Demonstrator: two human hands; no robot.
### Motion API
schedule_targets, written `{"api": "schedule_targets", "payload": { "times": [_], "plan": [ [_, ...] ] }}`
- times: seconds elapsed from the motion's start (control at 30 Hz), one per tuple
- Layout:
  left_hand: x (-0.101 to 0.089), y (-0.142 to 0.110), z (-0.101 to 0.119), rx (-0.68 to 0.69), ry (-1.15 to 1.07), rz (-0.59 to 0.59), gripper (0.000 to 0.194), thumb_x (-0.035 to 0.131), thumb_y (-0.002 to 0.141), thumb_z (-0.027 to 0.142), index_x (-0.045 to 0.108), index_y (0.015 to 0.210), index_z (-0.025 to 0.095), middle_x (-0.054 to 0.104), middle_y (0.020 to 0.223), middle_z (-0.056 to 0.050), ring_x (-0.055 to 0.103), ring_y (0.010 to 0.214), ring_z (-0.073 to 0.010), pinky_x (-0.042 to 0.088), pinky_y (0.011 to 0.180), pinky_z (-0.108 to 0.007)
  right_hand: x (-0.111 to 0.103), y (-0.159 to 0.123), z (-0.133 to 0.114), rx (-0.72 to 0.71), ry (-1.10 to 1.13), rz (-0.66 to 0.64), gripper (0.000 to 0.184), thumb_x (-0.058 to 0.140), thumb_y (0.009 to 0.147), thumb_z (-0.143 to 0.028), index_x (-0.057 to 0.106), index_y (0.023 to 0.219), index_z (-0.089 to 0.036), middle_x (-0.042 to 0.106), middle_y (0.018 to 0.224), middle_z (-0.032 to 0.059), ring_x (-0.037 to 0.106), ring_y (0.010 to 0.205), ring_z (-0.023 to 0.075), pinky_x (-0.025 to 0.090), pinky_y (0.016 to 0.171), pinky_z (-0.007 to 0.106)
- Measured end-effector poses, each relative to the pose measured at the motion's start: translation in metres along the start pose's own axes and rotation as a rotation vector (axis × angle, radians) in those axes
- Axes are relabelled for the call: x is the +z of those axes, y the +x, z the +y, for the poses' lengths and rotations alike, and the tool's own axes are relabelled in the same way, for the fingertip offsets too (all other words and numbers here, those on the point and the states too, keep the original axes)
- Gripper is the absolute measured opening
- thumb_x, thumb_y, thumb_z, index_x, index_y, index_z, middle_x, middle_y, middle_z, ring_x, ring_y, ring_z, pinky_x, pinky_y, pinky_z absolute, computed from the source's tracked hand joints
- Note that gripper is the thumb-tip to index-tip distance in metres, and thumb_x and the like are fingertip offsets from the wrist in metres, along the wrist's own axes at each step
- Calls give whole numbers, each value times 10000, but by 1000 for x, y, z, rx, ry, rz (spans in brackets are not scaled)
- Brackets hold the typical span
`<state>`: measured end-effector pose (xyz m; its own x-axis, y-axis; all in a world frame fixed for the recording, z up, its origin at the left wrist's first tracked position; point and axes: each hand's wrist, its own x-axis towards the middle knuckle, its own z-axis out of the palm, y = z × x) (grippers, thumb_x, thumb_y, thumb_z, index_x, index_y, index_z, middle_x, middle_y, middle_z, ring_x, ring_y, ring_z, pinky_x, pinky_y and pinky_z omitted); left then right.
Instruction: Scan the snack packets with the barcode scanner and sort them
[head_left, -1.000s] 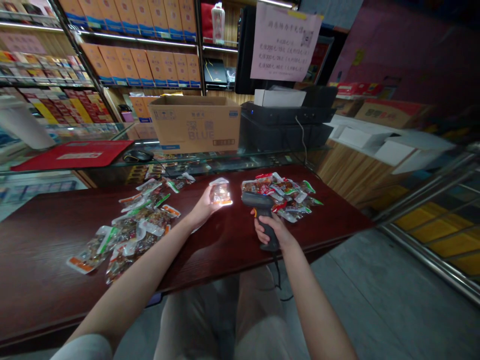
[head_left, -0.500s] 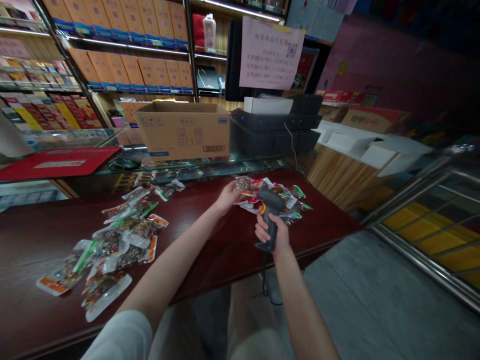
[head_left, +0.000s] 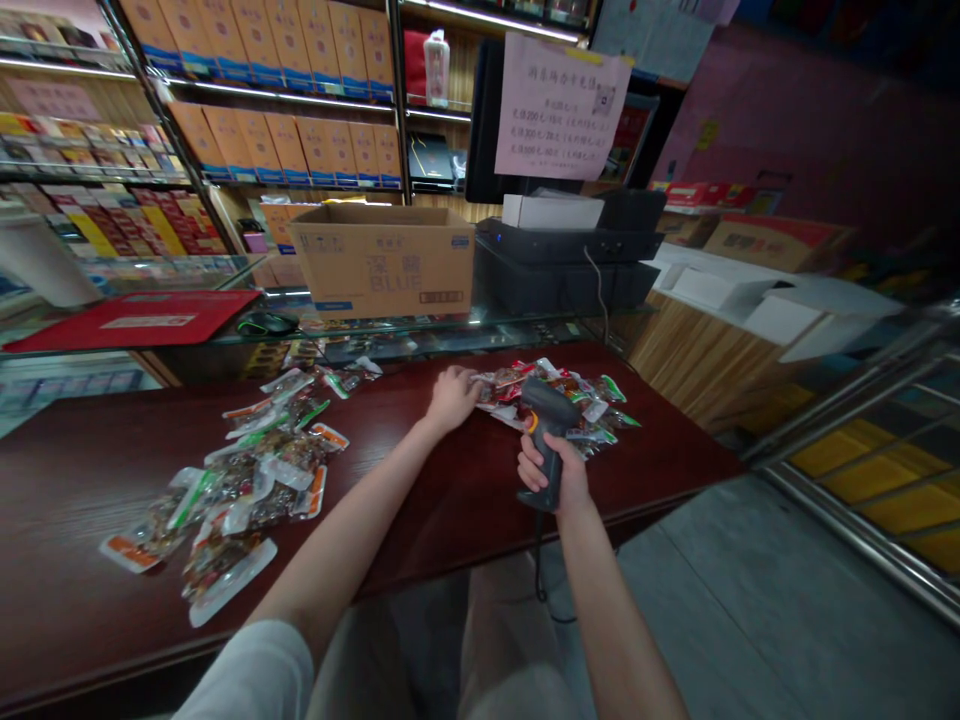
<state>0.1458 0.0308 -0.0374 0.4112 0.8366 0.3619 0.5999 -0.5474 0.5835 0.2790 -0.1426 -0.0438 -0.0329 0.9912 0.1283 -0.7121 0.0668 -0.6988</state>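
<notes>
Head view shows our right hand (head_left: 553,470) closed around the dark scanner (head_left: 550,410), right of centre. Our left hand (head_left: 453,398), fingers curled, touches the edge of the right packet pile (head_left: 592,400); we cannot tell its grip.

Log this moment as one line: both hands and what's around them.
left hand: at right packet pile, grip unclear | right hand: gripping handheld scanner | left packet pile: on table | cardboard box: on glass counter

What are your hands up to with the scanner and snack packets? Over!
Right hand gripping barcode scanner. Left hand at left edge of right-hand pile of snack packets, grip unclear. Scanner hides part of that pile. Over.
</notes>
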Motion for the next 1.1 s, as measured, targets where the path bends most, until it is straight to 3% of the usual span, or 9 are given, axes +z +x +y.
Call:
{"api": "schedule_targets", "payload": {
  "times": [0.1,0.23,0.37,0.53,0.73,0.93,1.1],
  "plan": [
    [-35,-2,-32,-162,211,38,352,475,878,272,643,1170,170,556,1243,-192,519,1150,-361,417,961,-511,0,0,0,-5,-24,12,189,559,831,-335,498,968,-220,401,569,-91,237,338,47,269,330,173],
    [-81,-12,-86,-467,460,104,463,507,837,226,535,1220,-33,475,1270,-352,469,1219,-457,402,961,-547,-1,1,1,8,-37,1,170,574,825,-335,494,919,-218,404,577,-84,245,343,49,276,332,176],
    [-101,-24,-121,-424,521,31,549,496,869,280,430,1319,-28,441,1354,-320,470,1272,-394,399,1013,-448,-1,2,1,18,-29,0,184,577,829,-328,519,963,-216,417,576,-87,255,339,41,270,337,168],
    [-104,-33,-113,-384,607,-62,448,395,925,339,537,1247,61,527,1269,-272,531,1182,-405,430,946,-503,-1,1,2,24,-43,17,180,568,833,-321,523,973,-216,421,578,-84,265,341,46,265,339,179],
    [-110,-42,-105,-318,594,-153,322,474,888,348,605,1134,187,579,1226,-191,537,1157,-387,408,942,-538,0,1,2,28,-73,37,168,567,827,-325,499,939,-220,400,578,-85,256,344,46,256,339,183],
    [-102,-47,-102,-448,491,-56,693,574,831,360,357,1416,60,473,1328,-294,520,1208,-422,428,946,-477,1,1,1,23,-91,30,163,573,819,-331,493,916,-227,394,572,-83,245,343,59,244,330,198],
    [-94,-45,-100,-484,389,26,994,719,719,434,230,1467,-1,436,1327,-348,492,1235,-474,417,979,-501,0,1,2,41,-91,-15,186,582,825,-341,492,928,-216,405,572,-90,257,339,43,256,333,179]
  ]
}}
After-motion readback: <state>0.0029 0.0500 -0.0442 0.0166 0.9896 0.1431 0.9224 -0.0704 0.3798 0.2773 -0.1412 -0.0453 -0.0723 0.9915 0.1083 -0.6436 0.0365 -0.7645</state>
